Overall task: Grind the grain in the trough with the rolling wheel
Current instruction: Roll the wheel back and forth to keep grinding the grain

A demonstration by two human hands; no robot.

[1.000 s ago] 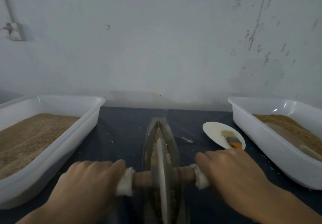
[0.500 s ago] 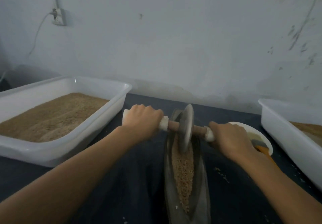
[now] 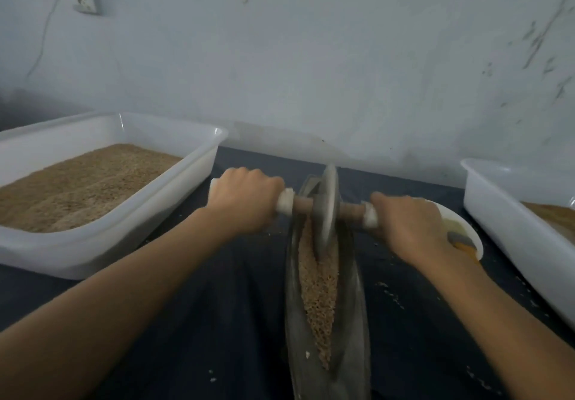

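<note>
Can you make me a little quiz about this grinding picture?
1. True or false: both hands grip the axle of the rolling wheel.
2. Where in the trough is the wheel: A) far end, B) near end?
3. What fills the white tub on the left?

Key:
1. True: the left hand and right hand each hold an end.
2. A.
3. Brown grain, like in the trough.

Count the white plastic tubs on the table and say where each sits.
2. One tub sits left of the trough, holding grain. The other tub sits at the right edge, partly cut off by the frame.
</note>
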